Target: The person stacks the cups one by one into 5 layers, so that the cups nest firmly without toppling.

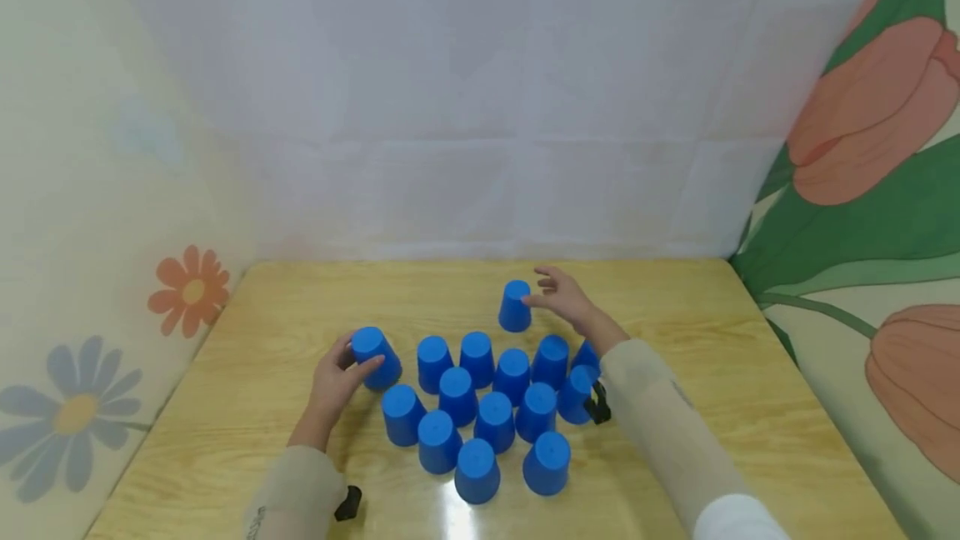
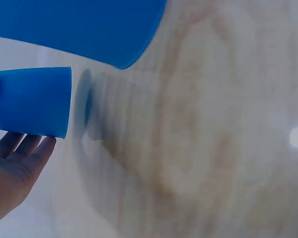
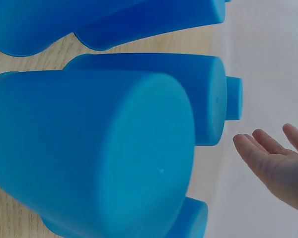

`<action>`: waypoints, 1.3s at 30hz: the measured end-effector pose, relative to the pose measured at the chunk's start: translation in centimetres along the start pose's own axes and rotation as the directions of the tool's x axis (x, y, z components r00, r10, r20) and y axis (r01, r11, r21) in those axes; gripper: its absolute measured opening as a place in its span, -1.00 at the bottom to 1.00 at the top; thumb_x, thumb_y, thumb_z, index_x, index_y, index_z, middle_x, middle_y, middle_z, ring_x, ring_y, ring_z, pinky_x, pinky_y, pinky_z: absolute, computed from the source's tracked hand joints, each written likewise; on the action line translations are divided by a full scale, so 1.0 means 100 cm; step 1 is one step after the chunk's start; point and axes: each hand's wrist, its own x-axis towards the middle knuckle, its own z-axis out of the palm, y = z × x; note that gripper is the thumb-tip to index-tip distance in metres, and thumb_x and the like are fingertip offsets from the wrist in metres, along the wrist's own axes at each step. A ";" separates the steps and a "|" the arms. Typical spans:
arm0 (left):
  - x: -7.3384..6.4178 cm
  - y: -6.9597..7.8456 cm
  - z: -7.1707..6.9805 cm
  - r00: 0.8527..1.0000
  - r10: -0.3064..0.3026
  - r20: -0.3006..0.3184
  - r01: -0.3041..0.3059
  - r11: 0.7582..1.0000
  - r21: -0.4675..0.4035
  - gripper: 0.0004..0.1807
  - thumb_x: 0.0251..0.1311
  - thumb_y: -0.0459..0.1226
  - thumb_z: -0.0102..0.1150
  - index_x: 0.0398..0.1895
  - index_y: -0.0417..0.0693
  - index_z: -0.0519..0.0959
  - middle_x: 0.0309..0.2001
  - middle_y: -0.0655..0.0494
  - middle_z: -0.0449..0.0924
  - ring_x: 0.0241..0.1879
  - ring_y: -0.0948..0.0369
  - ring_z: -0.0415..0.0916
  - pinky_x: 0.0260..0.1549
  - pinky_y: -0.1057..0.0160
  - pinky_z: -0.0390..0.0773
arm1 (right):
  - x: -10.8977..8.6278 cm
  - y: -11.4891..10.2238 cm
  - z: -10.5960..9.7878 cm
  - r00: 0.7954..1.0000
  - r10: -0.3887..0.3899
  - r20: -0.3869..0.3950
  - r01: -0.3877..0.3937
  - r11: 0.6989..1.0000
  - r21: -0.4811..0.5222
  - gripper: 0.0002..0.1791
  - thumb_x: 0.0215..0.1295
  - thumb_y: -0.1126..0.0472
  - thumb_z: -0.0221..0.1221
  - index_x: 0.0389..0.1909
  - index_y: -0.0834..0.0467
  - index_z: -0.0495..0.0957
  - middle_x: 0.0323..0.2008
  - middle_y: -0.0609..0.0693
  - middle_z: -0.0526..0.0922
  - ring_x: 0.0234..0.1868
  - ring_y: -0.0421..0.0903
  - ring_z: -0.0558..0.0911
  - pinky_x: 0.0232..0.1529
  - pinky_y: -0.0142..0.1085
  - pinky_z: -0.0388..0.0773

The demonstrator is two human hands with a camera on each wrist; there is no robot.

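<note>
My left hand [image 1: 332, 386] grips an upside-down blue cup [image 1: 372, 350] at the left of the group, thumb on the near side. In the left wrist view, fingers [image 2: 32, 153] lie under that cup [image 2: 30, 101], and a shadow shows on the table beside its rim. At the back, another upside-down blue cup [image 1: 515, 307] stands apart from the rest. Beside it my right hand [image 1: 567, 302] has its fingers spread; the thumb overlaps this cup's edge, and whether they touch I cannot tell. The right wrist view shows this hand [image 3: 283, 163] with nothing in it.
Several more upside-down blue cups [image 1: 457, 397] stand close together on the wooden table [image 1: 247, 407] between my arms. One near cup [image 1: 547, 463] is at the front right. A white cloth [image 1: 450, 107] hangs behind the table, with flowered panels [image 1: 862, 273] at the sides.
</note>
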 end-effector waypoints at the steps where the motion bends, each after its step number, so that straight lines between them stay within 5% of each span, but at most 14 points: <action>1: 0.002 0.002 -0.002 1.000 0.004 0.002 -0.004 1.000 0.011 -0.27 -0.01 -0.04 0.16 0.22 -0.09 0.15 0.15 -0.20 0.19 0.15 -0.12 0.07 0.02 -0.11 0.16 | -0.002 -0.001 0.000 1.000 -0.004 0.006 0.004 1.000 0.000 -0.32 0.08 0.20 0.17 0.22 0.11 0.12 0.18 0.19 0.18 0.16 0.09 0.18 0.05 -0.03 0.22; 12: 0.024 0.029 -0.019 1.000 0.014 0.010 -0.014 0.998 0.054 -0.21 -0.04 0.00 0.17 0.24 -0.08 0.12 0.18 -0.22 0.14 0.15 -0.13 0.07 0.00 -0.13 0.17 | -0.025 -0.005 -0.004 0.992 -0.116 0.058 0.117 0.993 -0.016 -0.26 0.04 0.06 0.20 0.24 0.06 0.10 0.19 0.14 0.18 0.17 0.07 0.18 0.08 -0.04 0.20; 20: 0.039 0.044 -0.018 0.999 0.043 0.004 -0.043 0.998 0.050 -0.19 -0.07 0.02 0.19 0.24 -0.06 0.13 0.17 -0.22 0.15 0.14 -0.14 0.08 -0.01 -0.17 0.16 | -0.054 0.002 -0.016 0.961 -0.250 0.119 0.249 0.968 0.027 -0.33 0.10 0.13 0.16 0.22 0.13 0.12 0.17 0.16 0.21 0.17 0.09 0.18 0.08 -0.01 0.17; 39: 0.070 0.081 0.011 0.994 0.105 0.024 -0.105 0.994 0.012 -0.27 -0.06 -0.07 0.23 0.20 -0.05 0.21 0.14 -0.18 0.22 0.12 -0.09 0.15 0.00 -0.12 0.19 | -0.120 0.035 -0.014 0.924 -0.328 0.198 0.289 0.936 0.200 -0.38 0.12 0.23 0.14 0.17 0.32 0.14 0.13 0.30 0.22 0.13 0.13 0.24 0.07 -0.05 0.21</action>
